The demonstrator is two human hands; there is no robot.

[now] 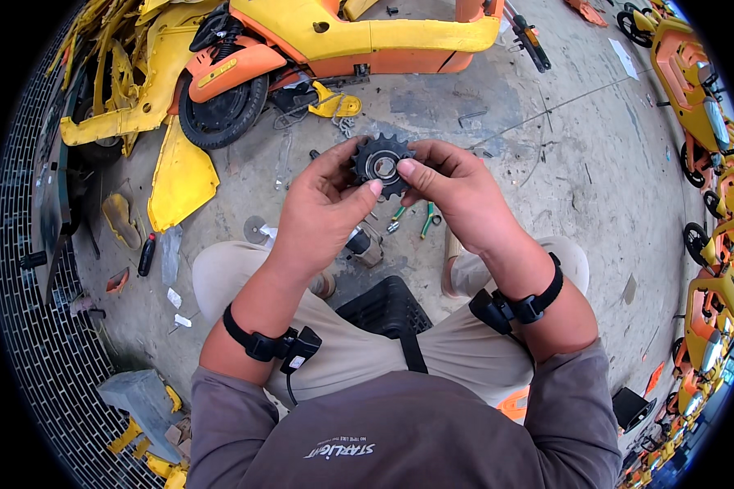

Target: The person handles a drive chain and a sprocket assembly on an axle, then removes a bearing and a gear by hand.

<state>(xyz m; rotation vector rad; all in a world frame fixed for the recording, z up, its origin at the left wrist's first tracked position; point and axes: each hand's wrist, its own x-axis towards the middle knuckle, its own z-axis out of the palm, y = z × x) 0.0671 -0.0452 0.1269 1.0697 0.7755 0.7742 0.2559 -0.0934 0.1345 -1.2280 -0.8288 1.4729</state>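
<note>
Black sprocket (375, 156) held level between two sets of fingertips, above a littered concrete floor (579, 183)

The sprocket sits straight ahead of the person's chest, between the hands and touching both; being round, it shows no long axis, and its flat face turns up toward the head, the central hole facing the viewer; neither hand is nearer. The left hand (324, 191) grips its left side, fingers at the upper-left rim, thumb against the lower edge; the right hand (458, 183) pinches the opposite side, its thumb pressed on the face just beside the metal-coloured central ring (382, 169), the other fingers partly hidden behind. The piece looks dark and dull, with blunt, widely spaced teeth around its rim; the far side cannot be seen.

Below, green-handled pliers (428, 221) lie on the floor, near a grey and black tool (365, 246) whose kind is unclear; a black plastic crate (390, 306) stands between the person's legs; beyond the hands lies a yellow-and-orange scooter body (383, 39), its black wheel (220, 112) to the left; more yellow scooters (693, 94) line the right edge.
</note>
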